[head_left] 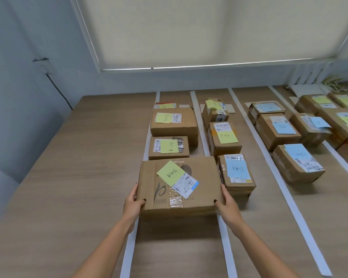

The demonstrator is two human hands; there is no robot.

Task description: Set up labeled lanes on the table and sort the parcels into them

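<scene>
The left hand [133, 201] and right hand [226, 202] each grip a short side of the large parcel [179, 189], thumbs on top, apparently to keep it level over the near end of the leftmost lane, behind two yellow-noted parcels [169, 147].

A wide brown cardboard parcel [179, 185] with a yellow-green sticky note sits at the frame's centre, gripped at its near corners by the left hand [132, 203] at 8 o'clock of it and the right hand [227, 203] at 4 o'clock, thumbs on top. White paper strips [224, 243] divide the light wooden table [68, 177] into lanes. Toward 12 o'clock lie two smaller note-tagged boxes [169, 147]; at 3 o'clock, just beside it, a blue-noted box [237, 173].
</scene>
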